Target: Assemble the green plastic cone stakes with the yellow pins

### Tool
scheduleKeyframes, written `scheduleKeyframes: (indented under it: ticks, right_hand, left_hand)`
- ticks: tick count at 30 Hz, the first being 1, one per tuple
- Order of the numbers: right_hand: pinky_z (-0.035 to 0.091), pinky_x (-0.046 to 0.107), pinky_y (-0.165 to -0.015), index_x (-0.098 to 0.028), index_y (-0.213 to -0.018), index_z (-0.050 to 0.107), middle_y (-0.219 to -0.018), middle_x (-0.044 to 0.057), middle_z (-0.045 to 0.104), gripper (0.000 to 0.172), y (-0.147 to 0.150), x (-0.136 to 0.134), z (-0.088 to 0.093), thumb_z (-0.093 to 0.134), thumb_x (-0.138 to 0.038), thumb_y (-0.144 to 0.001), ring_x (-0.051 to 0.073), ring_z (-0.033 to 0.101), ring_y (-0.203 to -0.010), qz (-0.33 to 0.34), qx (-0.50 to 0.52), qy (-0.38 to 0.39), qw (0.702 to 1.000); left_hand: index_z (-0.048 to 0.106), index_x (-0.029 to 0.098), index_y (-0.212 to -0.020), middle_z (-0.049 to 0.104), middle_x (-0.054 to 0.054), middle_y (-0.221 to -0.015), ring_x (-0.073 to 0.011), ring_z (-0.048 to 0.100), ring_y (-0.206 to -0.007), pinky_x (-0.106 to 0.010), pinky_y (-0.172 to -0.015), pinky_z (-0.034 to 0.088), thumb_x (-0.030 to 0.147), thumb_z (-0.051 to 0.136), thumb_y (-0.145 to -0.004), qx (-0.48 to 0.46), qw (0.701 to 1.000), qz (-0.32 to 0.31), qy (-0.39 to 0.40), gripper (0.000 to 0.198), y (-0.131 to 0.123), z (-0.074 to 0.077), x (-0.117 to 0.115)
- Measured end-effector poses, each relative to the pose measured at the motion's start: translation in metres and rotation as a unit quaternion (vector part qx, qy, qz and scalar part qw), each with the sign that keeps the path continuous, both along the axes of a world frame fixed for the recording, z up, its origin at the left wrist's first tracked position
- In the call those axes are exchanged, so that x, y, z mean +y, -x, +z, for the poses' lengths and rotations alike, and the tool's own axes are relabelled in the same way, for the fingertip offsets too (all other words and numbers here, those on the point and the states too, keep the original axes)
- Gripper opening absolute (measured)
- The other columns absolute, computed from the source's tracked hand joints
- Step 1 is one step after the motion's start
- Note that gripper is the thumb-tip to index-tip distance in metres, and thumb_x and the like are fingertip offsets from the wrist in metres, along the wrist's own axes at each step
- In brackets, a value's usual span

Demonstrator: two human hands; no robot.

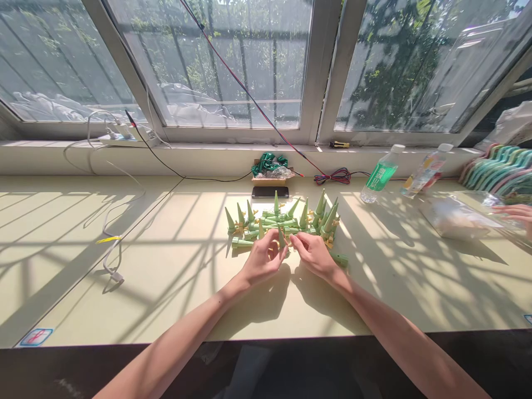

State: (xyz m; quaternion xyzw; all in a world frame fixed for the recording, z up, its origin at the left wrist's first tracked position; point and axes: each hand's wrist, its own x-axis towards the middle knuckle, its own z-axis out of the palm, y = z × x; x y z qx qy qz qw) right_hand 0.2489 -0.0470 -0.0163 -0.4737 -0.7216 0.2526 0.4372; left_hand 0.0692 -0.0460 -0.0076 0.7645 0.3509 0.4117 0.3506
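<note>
Both of my hands meet over the table at the near side of a cluster of light green cone-shaped pieces (305,213). My left hand (266,252) pinches one green cone (281,237), tip pointing up. Close beside it, my right hand (313,252) has its thumb and fingers pressed together; whatever they grip is too small to make out. Around the hands, several cones stand upright with small yellowish parts at their bases, and others lie on their sides. One green piece (339,259) lies partly behind my right wrist.
Behind the cluster lie a black phone (270,192) and a small box of green material (271,166). Bottles (379,174) and a clear plastic bag (457,216) are on the right, near another person's hand (517,213). A white cable (114,260) runs along the left.
</note>
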Motion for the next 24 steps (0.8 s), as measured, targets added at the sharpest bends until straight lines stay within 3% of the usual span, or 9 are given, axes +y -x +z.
scheduleKeyframes:
  ticks: [7, 10, 13, 18, 24]
  right_hand:
    - [0.023, 0.028, -0.05, -0.02, -0.058, 0.03, -0.052, -0.004, 0.035, 0.046, -0.0007, -0.0003, 0.001, 0.045, -0.039, -0.098, 0.01, 0.03, -0.05, -0.004, -0.012, 0.008, 1.0]
    - [0.027, 0.026, -0.05, -0.02, -0.063, 0.043, -0.055, -0.003, 0.043, 0.039, -0.0005, -0.0016, 0.0035, 0.048, -0.039, -0.097, 0.011, 0.036, -0.05, -0.011, 0.005, 0.008, 1.0]
    - [0.034, 0.025, -0.051, -0.019, -0.083, 0.058, -0.063, -0.001, 0.056, 0.024, -0.0003, -0.0037, 0.0064, 0.051, -0.037, -0.096, 0.012, 0.047, -0.054, 0.017, 0.021, 0.015, 1.0]
    - [0.043, 0.024, -0.052, -0.017, -0.107, 0.064, -0.077, 0.003, 0.067, 0.023, 0.0, -0.0055, 0.0085, 0.055, -0.035, -0.094, 0.014, 0.058, -0.06, 0.043, 0.041, 0.024, 0.998]
    - [0.046, 0.026, -0.055, -0.017, -0.101, 0.067, -0.086, 0.006, 0.07, 0.024, 0.0001, -0.0044, 0.009, 0.054, -0.036, -0.095, 0.016, 0.062, -0.068, 0.049, 0.024, 0.007, 0.999]
  left_hand:
    - [0.052, 0.018, -0.097, 0.051, 0.003, -0.074, -0.0069, 0.048, -0.054, -0.019, -0.049, 0.041, 0.018, 0.056, -0.087, 0.043, 0.997, -0.015, -0.066, 0.011, 0.0001, -0.0008, -0.0011]
    - [0.051, 0.018, -0.097, 0.053, 0.003, -0.074, -0.0078, 0.049, -0.055, -0.019, -0.048, 0.042, 0.021, 0.056, -0.089, 0.03, 0.999, -0.007, -0.02, 0.01, -0.001, 0.0, -0.0009]
    - [0.052, 0.019, -0.099, 0.06, -0.001, -0.084, -0.0102, 0.057, -0.063, -0.02, -0.05, 0.047, 0.026, 0.06, -0.089, -0.003, 0.999, 0.019, 0.032, 0.015, -0.0016, -0.0005, 0.0014]
    - [0.052, 0.019, -0.096, 0.065, -0.003, -0.091, -0.0102, 0.06, -0.059, -0.019, -0.045, 0.047, 0.038, 0.066, -0.086, -0.064, 0.989, 0.048, 0.127, 0.025, -0.0011, -0.0004, 0.0072]
    - [0.053, 0.019, -0.092, 0.063, 0.001, -0.079, -0.0032, 0.045, -0.039, -0.017, -0.034, 0.036, 0.045, 0.071, -0.083, -0.121, 0.972, 0.041, 0.197, 0.033, -0.0027, 0.0054, 0.0061]
